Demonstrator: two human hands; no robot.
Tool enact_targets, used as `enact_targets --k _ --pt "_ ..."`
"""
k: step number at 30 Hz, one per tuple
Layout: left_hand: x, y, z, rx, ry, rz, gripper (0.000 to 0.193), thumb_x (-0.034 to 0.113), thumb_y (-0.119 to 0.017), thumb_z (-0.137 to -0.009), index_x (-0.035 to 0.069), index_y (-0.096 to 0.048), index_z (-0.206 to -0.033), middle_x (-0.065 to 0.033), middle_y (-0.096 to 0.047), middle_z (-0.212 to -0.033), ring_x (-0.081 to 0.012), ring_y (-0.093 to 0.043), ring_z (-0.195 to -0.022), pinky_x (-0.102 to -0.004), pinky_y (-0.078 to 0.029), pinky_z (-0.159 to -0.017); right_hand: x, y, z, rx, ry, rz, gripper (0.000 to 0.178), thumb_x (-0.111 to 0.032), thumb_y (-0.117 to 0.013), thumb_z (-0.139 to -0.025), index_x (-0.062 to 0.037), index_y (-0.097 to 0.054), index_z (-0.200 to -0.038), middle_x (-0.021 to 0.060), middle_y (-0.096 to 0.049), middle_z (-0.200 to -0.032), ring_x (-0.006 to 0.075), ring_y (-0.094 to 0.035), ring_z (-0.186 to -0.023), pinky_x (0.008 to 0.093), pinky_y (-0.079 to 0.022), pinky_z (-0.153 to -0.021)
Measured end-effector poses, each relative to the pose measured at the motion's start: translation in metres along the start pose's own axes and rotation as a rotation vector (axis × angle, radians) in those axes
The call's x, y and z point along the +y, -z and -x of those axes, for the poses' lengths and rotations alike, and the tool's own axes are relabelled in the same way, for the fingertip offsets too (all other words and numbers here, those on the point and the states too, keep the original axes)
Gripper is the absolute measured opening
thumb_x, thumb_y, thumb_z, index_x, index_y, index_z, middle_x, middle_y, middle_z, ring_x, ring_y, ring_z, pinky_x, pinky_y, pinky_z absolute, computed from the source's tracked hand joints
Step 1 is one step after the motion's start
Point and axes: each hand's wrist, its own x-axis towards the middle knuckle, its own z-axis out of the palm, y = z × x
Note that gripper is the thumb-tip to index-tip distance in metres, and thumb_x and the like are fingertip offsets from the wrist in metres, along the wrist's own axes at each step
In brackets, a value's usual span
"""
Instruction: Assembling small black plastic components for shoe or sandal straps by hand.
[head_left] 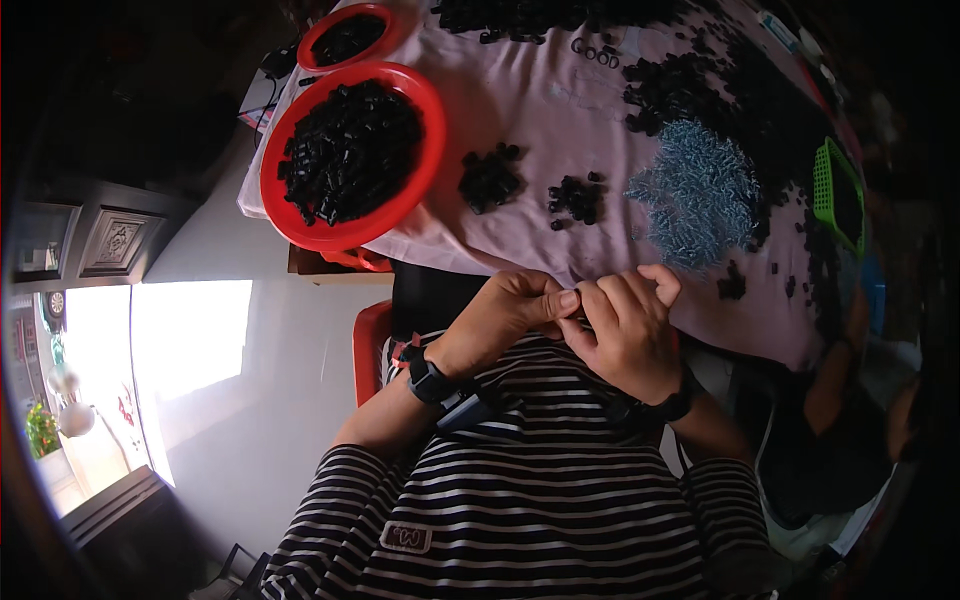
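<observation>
At the far left of the worktop [510,110], covered with a pink cloth, a small red bowl [306,60] held black pieces, and just beside it a large red bowl [428,150] was heaped with more of them; judging by that heap, a good share of the work may already have been done, though whether those pieces were finished could not be told for certain. Right of the large bowl lay a small cluster of black parts [490,180], apparently set out close by for use. Below it, off the worktop's near edge, the left hand [515,303] had its thumb and fingers drawn together in a pinch. A smaller group of black caps [574,202] lay further right, loose on the cloth. The right hand [632,325] met the left at the fingertips, its thumb and forefinger closed, the little finger raised; whatever piece the two had between them was hidden, so this one seemed to be in mid-work. Beyond came a broad pile of silvery screws [700,195] and, behind and beside it, large spreads of loose black pieces [675,95], which suggested that plenty was left. A green basket [824,185] stood at the far right.
</observation>
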Motion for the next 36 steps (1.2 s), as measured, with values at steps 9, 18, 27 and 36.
enact_targets --k 9,18,27,36 --pt "0.001 0.003 0.005 -0.094 0.090 0.095 0.031 0.031 -0.071 -0.098 0.000 -0.071 -0.097 -0.0042 -0.071 -0.089 -0.0102 -0.066 -0.081 -0.0241 -0.054 -0.079 0.004 0.003 0.005 -0.014 0.006 -0.077 0.032 -0.019 -0.079 -0.072 -0.0056 -0.064 -0.096 0.0021 -0.056 -0.084 0.0211 -0.056 -0.078 0.0458 -0.037 -0.092" --pt "0.000 0.001 0.004 -0.138 0.169 0.109 0.027 0.026 -0.072 -0.097 -0.001 -0.071 -0.099 -0.0059 -0.072 -0.090 -0.0118 -0.068 -0.081 -0.0255 -0.056 -0.077 0.001 0.002 0.014 0.027 0.052 -0.109 0.021 -0.017 -0.077 -0.075 -0.0062 -0.066 -0.088 0.0017 -0.053 -0.079 0.0208 -0.052 -0.074 0.0443 -0.038 -0.090" --pt "0.009 0.003 -0.002 0.005 0.131 0.202 0.029 0.022 -0.071 -0.098 -0.002 -0.068 -0.114 -0.0094 -0.073 -0.104 -0.0166 -0.071 -0.093 -0.0311 -0.059 -0.085 0.049 -0.003 0.026 -0.059 -0.261 -0.239 0.053 -0.023 -0.073 -0.093 -0.0044 -0.058 -0.140 0.0106 -0.060 -0.112 0.0284 -0.057 -0.104 0.0445 -0.040 -0.095" --pt "0.011 -0.002 -0.008 -0.015 0.003 0.011 0.040 0.029 -0.068 -0.100 -0.001 -0.063 -0.127 -0.0009 -0.063 -0.092 -0.0099 -0.061 -0.086 -0.0275 -0.053 -0.083 0.097 -0.017 0.034 -0.169 -0.337 0.257 0.038 -0.013 -0.064 -0.096 -0.0084 -0.065 -0.133 0.0136 -0.063 -0.133 0.0296 -0.059 -0.116 0.0442 -0.044 -0.099"
